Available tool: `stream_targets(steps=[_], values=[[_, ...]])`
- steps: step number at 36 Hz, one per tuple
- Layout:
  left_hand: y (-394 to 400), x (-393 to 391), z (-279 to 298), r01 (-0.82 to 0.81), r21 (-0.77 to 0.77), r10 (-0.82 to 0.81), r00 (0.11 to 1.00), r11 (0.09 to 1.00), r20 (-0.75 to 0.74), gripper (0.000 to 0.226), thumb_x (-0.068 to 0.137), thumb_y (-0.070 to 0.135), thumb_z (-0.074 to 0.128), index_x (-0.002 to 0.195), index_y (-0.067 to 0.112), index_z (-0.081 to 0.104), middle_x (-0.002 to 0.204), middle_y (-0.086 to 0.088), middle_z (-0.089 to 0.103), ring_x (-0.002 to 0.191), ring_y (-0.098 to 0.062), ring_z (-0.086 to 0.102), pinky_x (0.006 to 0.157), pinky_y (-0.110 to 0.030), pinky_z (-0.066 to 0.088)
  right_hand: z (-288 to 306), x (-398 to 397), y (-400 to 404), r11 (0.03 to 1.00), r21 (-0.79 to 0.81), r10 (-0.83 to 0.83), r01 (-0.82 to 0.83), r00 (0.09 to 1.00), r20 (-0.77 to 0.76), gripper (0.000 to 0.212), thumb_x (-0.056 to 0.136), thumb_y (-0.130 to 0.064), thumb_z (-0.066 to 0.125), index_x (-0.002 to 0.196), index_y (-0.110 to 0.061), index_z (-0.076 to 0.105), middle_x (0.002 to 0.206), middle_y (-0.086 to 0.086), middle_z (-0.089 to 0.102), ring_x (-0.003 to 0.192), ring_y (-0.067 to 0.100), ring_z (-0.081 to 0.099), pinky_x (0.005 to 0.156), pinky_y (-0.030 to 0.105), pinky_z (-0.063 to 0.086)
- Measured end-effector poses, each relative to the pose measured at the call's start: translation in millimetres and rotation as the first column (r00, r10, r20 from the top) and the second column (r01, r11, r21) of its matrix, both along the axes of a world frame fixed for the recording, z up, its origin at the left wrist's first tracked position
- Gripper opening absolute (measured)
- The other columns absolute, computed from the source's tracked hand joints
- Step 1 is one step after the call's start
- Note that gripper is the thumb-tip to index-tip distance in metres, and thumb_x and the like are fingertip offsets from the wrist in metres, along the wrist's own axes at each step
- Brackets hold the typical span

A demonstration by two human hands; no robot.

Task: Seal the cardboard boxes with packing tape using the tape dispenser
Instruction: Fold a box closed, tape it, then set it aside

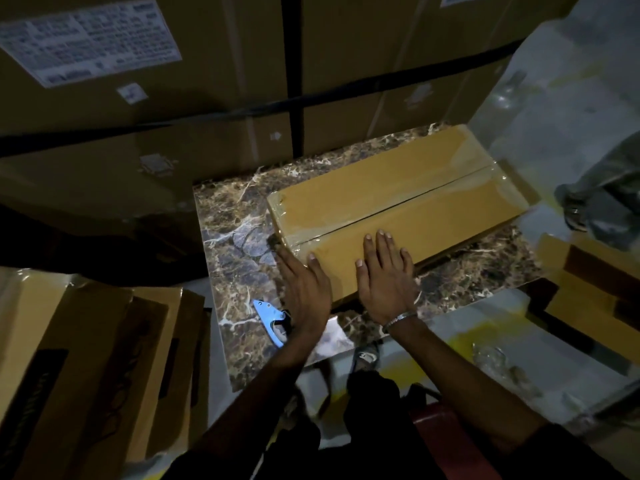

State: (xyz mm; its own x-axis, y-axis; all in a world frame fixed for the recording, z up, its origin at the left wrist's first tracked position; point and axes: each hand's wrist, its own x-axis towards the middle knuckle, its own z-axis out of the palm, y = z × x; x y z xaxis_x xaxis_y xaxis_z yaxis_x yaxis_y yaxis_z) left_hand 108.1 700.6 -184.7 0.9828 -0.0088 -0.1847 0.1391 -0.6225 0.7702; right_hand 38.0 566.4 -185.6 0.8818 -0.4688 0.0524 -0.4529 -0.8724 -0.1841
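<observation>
Forearms reach up from the bottom edge toward a marble-patterned slab (221,237) that carries the work. The left hand (304,289) lies with straight fingers against the near left corner of the box (398,202), thumb on the top face, the other fingers down the end wall; it grips nothing. The right hand (386,275) rests flat on the box top just beside it, fingers spread and straight, palm down, with a metal bracelet (398,321) at the wrist. Under the left wrist, on the slab, lies the dispenser (268,322), its blue metal plate showing, the rest hidden by the arm; neither hand touches it. The box lies slantwise across the slab, flaps closed, the centre seam a dark line running from near left to far right. Glossy clear tape (485,174) covers the seam and wraps the two ends. To the near left, flat cartons (86,358) lean in a stack; to the right, another carton (595,292) lies partly in view. Behind the slab stands a wall of big boxes (156,98) bound with black straps (292,64), a white label (86,39) on the upper left one.
</observation>
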Motion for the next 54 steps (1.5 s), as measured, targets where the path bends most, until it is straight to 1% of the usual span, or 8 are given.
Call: stream_targets(steps=[6,10,15,26,30,35,44,54], values=[[-27,54,0,-0.014,0.202,0.002,0.998,0.979,0.063,0.076,0.112,0.047,0.031,0.165,-0.004,0.012,0.170,-0.027,0.022,0.147,-0.046,0.039,0.116,-0.054,0.039,10,2,-26,1.000,0.007,-0.012,0.012,1.000,0.011,0.066,0.109,-0.056,0.029,0.164,-0.020,0.026,0.172,0.010,0.019,0.160,0.025,0.010,0.123,0.051,0.018],[-35,57,2,-0.026,0.227,0.008,0.997,0.974,0.082,0.077,0.113,0.049,0.033,0.165,-0.003,0.013,0.169,-0.026,0.025,0.150,-0.044,0.036,0.120,-0.050,0.036,21,16,-110,0.978,-0.019,-0.205,0.206,0.978,0.029,0.070,0.108,-0.056,0.025,0.164,-0.014,0.025,0.171,0.012,0.019,0.160,0.027,0.007,0.125,0.055,0.013],[-41,50,11,-0.067,0.332,0.025,0.992,0.941,0.127,0.074,0.112,0.046,0.039,0.164,-0.003,0.020,0.157,-0.029,0.041,0.134,-0.048,0.051,0.103,-0.055,0.049,14,28,-247,0.895,-0.005,-0.447,0.447,0.894,0.018,0.072,0.108,-0.054,0.020,0.160,-0.007,0.032,0.165,0.019,0.032,0.156,0.033,0.024,0.121,0.058,0.026],[-45,57,12,-0.027,0.473,0.008,0.999,0.881,0.043,0.081,0.110,0.057,0.031,0.166,0.004,0.008,0.163,-0.027,0.031,0.119,-0.056,0.059,0.087,-0.059,0.054,17,113,-348,0.936,0.172,-0.294,0.307,0.951,-0.098,0.085,0.103,-0.068,0.014,0.163,-0.008,0.019,0.164,0.020,0.032,0.146,0.041,0.037,0.118,0.054,0.031],[-46,57,11,-0.032,0.483,0.005,0.998,0.875,0.057,0.079,0.110,0.054,0.035,0.165,0.001,0.014,0.160,-0.029,0.035,0.117,-0.056,0.060,0.083,-0.056,0.056,34,161,-367,0.903,0.214,-0.356,0.372,0.928,-0.110,0.077,0.103,-0.065,0.013,0.153,-0.013,0.042,0.137,0.025,0.061,0.123,0.046,0.058,0.102,0.053,0.045],[-52,54,18,-0.059,0.487,0.022,0.996,0.871,0.082,0.078,0.110,0.052,0.039,0.164,-0.001,0.019,0.157,-0.031,0.038,0.111,-0.057,0.061,0.078,-0.057,0.055,35,192,-385,0.815,0.336,-0.429,0.472,0.882,-0.198,0.085,0.105,-0.066,0.015,0.131,-0.003,0.065,0.135,0.025,0.063,0.122,0.043,0.059,0.102,0.050,0.045],[-56,50,21,-0.082,0.538,0.029,0.994,0.839,0.106,0.076,0.111,0.050,0.039,0.164,-0.001,0.019,0.154,-0.034,0.042,0.104,-0.058,0.064,0.070,-0.054,0.055,27,79,-389,0.900,0.418,-0.120,0.126,0.992,-0.042,0.070,0.101,-0.076,0.016,0.143,-0.026,0.044,0.133,0.020,0.062,0.112,0.046,0.060,0.091,0.050,0.050],[-55,46,29,-0.100,0.384,0.085,0.995,0.918,0.057,0.083,0.107,0.065,0.035,0.169,0.016,0.011,0.166,-0.020,0.036,0.127,-0.051,0.058,0.091,-0.055,0.052,27,37,-386,0.773,0.489,-0.328,0.404,0.914,-0.237,0.104,0.083,-0.094,0.008,0.146,-0.024,0.053,0.133,0.027,0.063,0.114,0.049,0.060,0.103,0.056,0.047]])
